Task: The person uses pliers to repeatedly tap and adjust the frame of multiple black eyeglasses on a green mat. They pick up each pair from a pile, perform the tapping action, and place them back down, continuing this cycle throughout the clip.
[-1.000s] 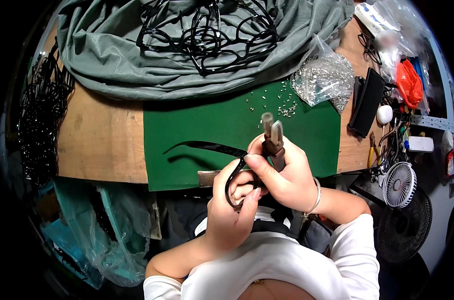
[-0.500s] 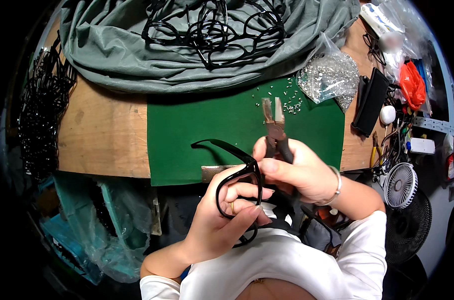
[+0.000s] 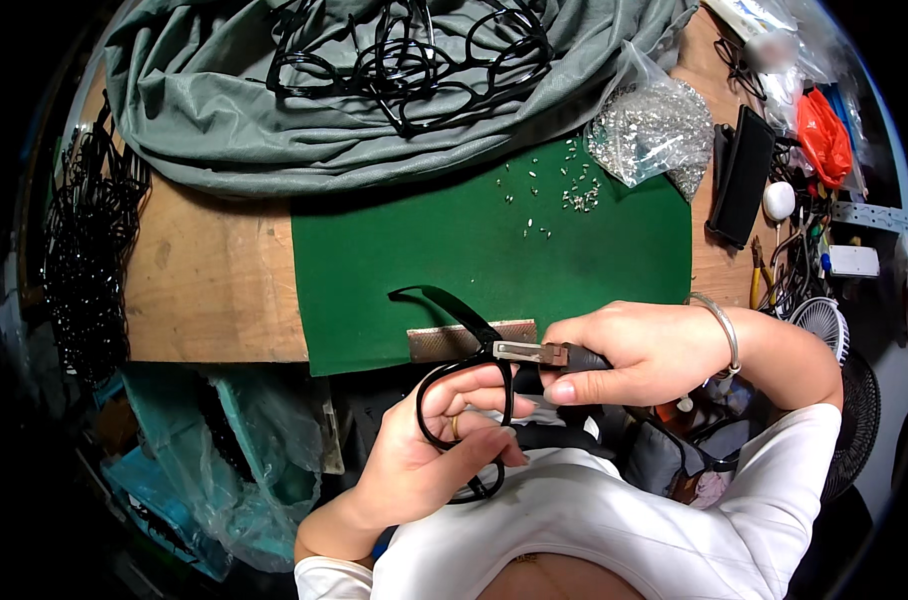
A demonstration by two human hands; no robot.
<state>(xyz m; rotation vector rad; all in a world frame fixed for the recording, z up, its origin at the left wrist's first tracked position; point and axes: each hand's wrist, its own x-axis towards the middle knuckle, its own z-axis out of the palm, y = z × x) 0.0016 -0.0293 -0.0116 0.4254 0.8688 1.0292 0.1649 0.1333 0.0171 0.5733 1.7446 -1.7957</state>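
Observation:
My left hand (image 3: 399, 460) is closed around a black eyeglass frame (image 3: 461, 311), fingers showing through one rim. One temple of the frame sticks out toward the upper left over the green mat; the second rim is partly hidden below my thumb. My right hand (image 3: 646, 352) grips the dark handles of a pair of pliers (image 3: 527, 352). The flat jaws point left and meet the upper corner of the frame, where the temple joins the front. Whether they pinch a part there is too small to tell. Behind the frame, a textured metal strip (image 3: 439, 344) lies along the mat's near edge.
Small silver pieces (image 3: 580, 196) are scattered on the green mat (image 3: 374, 260), near a clear bag (image 3: 649, 130) full of them. More black frames (image 3: 404, 80) lie on a grey cloth (image 3: 204, 130). Black temples (image 3: 89, 250) are heaped at left. Yellow-handled pliers (image 3: 755, 285) and a fan (image 3: 822, 325) are at right.
The pliers, upright before, have turned to point left, and their jaws have come to the frame's corner. My right hand has swung round with them. The left hand keeps hold of the frame.

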